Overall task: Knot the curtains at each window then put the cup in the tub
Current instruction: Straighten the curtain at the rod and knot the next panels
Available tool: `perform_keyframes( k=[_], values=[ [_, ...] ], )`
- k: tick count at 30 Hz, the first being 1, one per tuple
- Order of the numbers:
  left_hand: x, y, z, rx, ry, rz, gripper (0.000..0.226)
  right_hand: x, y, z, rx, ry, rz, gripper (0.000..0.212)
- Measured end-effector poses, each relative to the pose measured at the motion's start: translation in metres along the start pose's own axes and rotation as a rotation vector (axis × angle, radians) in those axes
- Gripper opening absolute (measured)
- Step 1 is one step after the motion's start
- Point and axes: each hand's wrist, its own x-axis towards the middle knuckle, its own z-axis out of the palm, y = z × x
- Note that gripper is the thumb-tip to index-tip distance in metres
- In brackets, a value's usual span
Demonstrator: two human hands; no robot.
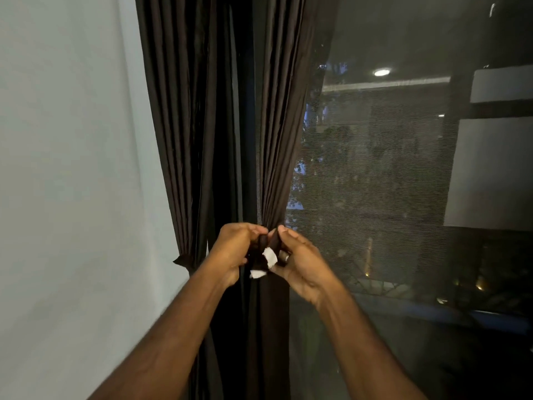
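A dark brown curtain [281, 134] hangs gathered in front of the window, pinched in at hand height. My left hand [233, 249] and my right hand [300, 261] meet at that waist, each gripping a dark tie-back strap [264, 245] with white patches on its ends. A second dark brown curtain [184, 134] hangs to the left by the wall, bound by its own dark tie [183, 259]. No cup or tub is in view.
A pale wall [72, 183] fills the left side. A dark sheer mesh [375, 183] covers the window on the right, with night reflections and lights behind it. A black window frame [245, 125] runs between the two curtains.
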Motion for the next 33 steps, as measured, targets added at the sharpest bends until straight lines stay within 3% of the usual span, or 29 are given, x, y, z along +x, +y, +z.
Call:
perform_keyframes(
  k=[4,8,11,14,18,22,27,33],
  values=[
    [-0.002,-0.003,-0.004,0.006,-0.07,0.036,0.035,0.0,0.004,-0.003,-0.126,-0.017,0.045,0.025],
    [0.0,-0.006,-0.003,-0.037,-0.192,0.003,0.035,-0.002,0.006,0.002,-0.158,-0.047,-0.044,0.024],
    [0.005,-0.008,-0.003,0.344,-0.115,0.248,0.021,-0.003,0.012,0.001,-0.318,0.024,-0.226,0.026],
    [0.007,-0.004,0.001,0.629,-0.085,0.396,0.034,-0.004,0.021,0.0,-0.466,0.044,-0.39,0.022],
    [0.009,-0.005,0.0,0.538,-0.134,0.36,0.034,-0.008,0.031,-0.008,-0.64,-0.069,-0.473,0.002],
    [0.002,-0.015,0.0,0.52,-0.16,0.353,0.025,-0.011,0.025,-0.031,-0.565,-0.083,-0.454,0.01],
    [0.0,-0.026,0.004,0.882,-0.118,0.691,0.022,-0.01,0.002,-0.036,-0.699,-0.047,-0.576,0.023],
    [0.002,-0.04,0.007,0.855,-0.071,0.847,0.021,-0.008,-0.03,-0.022,-0.721,-0.042,-0.7,0.026]
  ],
)
